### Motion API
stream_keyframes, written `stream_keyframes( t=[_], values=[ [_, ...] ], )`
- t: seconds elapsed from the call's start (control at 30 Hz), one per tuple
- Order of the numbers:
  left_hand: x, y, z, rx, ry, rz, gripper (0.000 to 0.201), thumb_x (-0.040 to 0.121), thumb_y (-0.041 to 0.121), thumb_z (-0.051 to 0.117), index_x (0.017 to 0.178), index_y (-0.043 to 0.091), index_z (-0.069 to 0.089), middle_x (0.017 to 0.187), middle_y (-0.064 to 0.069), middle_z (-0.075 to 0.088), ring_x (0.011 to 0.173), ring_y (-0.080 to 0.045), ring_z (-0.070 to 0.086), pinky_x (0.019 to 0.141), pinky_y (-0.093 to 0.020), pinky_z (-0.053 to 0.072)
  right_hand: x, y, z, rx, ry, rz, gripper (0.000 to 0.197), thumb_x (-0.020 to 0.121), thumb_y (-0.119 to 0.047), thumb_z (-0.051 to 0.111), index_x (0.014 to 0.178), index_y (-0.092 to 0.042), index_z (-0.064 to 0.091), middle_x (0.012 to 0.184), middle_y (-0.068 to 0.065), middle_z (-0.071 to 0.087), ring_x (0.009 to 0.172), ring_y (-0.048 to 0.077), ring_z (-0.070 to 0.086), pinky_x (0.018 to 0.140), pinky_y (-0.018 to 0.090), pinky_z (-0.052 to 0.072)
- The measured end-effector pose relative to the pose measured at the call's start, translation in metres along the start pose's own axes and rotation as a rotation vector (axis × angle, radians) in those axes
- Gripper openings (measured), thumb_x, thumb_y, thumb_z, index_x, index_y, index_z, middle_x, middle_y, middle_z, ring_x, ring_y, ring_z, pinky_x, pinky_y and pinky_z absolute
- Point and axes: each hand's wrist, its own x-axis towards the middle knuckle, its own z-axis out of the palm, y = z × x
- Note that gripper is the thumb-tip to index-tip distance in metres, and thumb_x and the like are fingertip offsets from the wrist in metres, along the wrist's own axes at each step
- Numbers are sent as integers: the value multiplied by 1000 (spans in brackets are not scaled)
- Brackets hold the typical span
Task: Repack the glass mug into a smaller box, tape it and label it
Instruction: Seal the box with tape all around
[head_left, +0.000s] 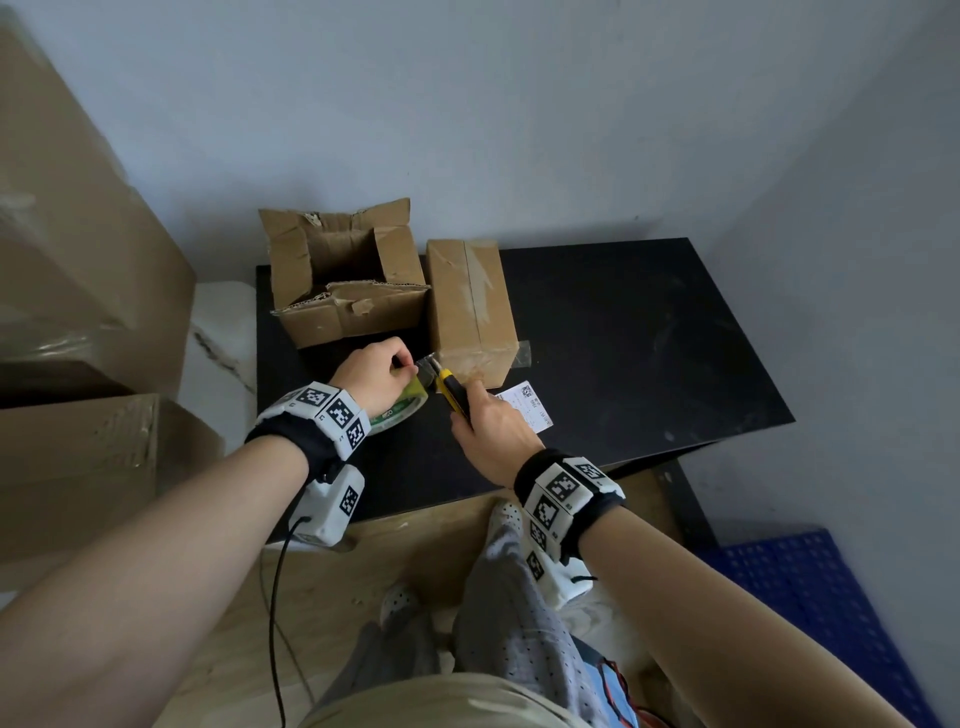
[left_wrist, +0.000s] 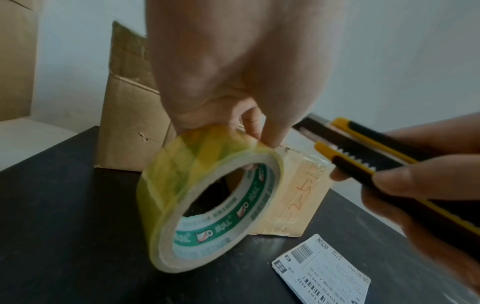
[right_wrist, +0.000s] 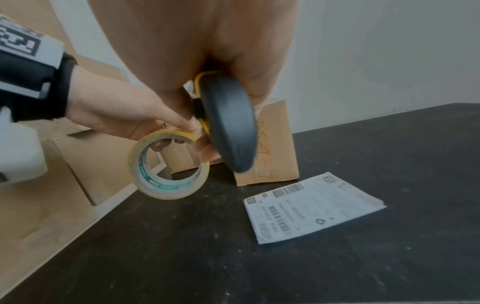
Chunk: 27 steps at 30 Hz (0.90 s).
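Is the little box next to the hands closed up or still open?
Closed. The small box has its flaps down flat with clear tape running along the top, unlike the bigger box beside it, whose flaps stand open.

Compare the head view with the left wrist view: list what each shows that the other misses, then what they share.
Only the head view shows the open top of the larger box, the taped top of the smaller box, both wrist bands, the stacked cartons at left and the blue crate.

Only the left wrist view shows the orange handwriting on the smaller box's end face, the green print inside the tape roll and the label's barcodes.

Both show the left hand gripping the tape roll, the right hand holding the yellow utility knife, and the black table.
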Motion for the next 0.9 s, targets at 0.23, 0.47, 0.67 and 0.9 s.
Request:
stream_keyframes(
  t=[0.23,0.47,0.67,0.9],
  values=[
    [0,1,-5,-13,15,-5,17,93,27,53,101,14,60,92,-9,65,85,-27,62,79,-41,51,10,-10,10,-43,-10,49,15,97,-18,42,104,-4,42,93,17,62,81,32,59,63,34,38],
    [-1,2,-2,-4,15,16,17,94,27,52,101,14,60,91,-8,64,83,-27,61,77,-40,50,12,-10,15,-126,-34,84,18,97,-17,44,107,-3,42,100,18,62,89,37,62,70,40,46],
    [0,0,0,53,45,16,14,94,25,51,99,15,59,92,-7,65,83,-26,61,75,-40,50,12,-6,13,-277,-83,65,20,97,-16,43,111,-1,43,105,17,62,93,36,62,65,36,41],
    [-2,-3,-4,50,62,-14,13,93,26,51,99,17,58,95,-6,64,86,-25,60,73,-36,48,5,30,20,-394,-123,115,20,96,-13,42,114,-4,44,112,14,60,98,35,61,69,37,40]
  ],
)
